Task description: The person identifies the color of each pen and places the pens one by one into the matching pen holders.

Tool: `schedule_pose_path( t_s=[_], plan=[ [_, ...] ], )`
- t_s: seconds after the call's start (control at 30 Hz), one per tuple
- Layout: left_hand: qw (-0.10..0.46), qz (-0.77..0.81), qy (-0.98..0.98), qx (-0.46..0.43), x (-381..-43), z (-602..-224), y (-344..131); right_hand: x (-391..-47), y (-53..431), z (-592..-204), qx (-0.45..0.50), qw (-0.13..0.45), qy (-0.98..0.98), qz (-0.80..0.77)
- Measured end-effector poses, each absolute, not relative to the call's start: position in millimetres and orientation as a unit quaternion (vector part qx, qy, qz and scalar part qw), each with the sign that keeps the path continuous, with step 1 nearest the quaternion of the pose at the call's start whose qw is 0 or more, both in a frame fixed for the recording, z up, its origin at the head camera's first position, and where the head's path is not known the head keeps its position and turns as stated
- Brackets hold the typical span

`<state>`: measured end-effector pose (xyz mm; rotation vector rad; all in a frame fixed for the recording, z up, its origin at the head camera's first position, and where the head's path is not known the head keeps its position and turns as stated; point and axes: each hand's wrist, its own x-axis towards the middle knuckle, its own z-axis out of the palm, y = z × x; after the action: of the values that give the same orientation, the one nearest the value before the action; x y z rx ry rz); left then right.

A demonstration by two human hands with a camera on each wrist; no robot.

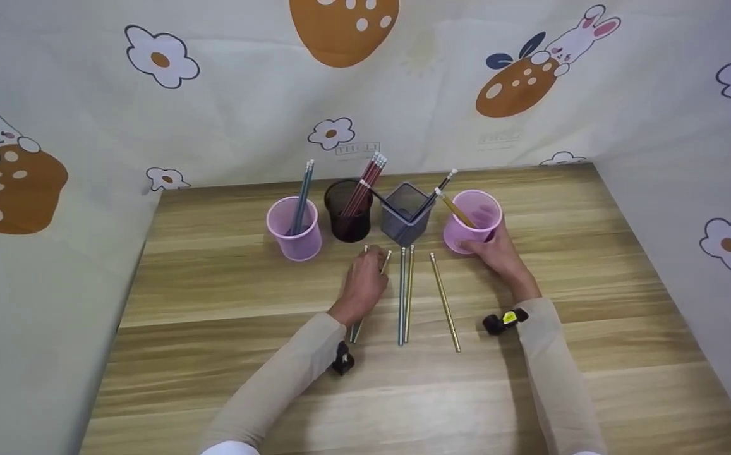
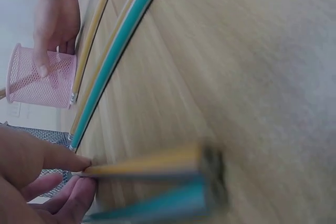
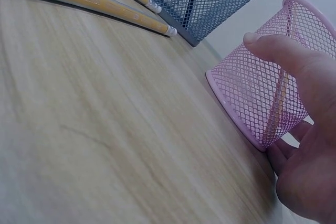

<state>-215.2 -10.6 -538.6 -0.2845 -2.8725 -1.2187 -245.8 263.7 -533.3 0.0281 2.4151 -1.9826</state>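
Note:
My left hand (image 1: 365, 284) pinches the eraser end of a yellow pencil (image 2: 152, 163), whose other end looks blurred in the left wrist view. Beside it lies a teal pencil (image 2: 157, 203), partly hidden by the hand. With thumb and fingers on either side, my right hand (image 1: 498, 256) holds a pink mesh pencil cup (image 3: 252, 87) standing at the right of the row. A single yellow pencil (image 1: 457, 210) leans inside that cup. Between the hands lie a teal pencil (image 1: 402, 297) and a yellow pencil (image 1: 409, 297) side by side, and another yellow pencil (image 1: 445, 303) apart from them.
Along the back stand another pink cup (image 1: 302, 248) with blue pencils, a black mesh cup (image 1: 349, 229) with dark red pencils, and a square grey mesh holder (image 1: 403, 229) with dark pencils. A patterned cloth (image 1: 245, 95) hangs behind the wooden table (image 1: 213, 284).

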Motion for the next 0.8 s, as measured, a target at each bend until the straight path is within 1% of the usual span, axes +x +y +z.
schedule_pose_path(
  t_s=[0.3, 0.43, 0.6, 0.8],
  plan=[
    [-0.020, -0.376, -0.922, -0.089, -216, -516, -14, -248, 263, -533, 0.011, 0.010, 0.764, -0.645],
    [-0.012, -0.388, -0.915, -0.109, -218, -500, -15, -248, 263, -533, 0.013, 0.011, 0.765, -0.644],
    [0.000, -0.401, -0.903, -0.154, -225, -480, -14, -247, 263, -533, 0.016, 0.013, 0.769, -0.639],
    [-0.049, -0.393, -0.901, -0.174, -237, -447, -12, -247, 264, -534, 0.012, 0.017, 0.769, -0.639]
  ],
)
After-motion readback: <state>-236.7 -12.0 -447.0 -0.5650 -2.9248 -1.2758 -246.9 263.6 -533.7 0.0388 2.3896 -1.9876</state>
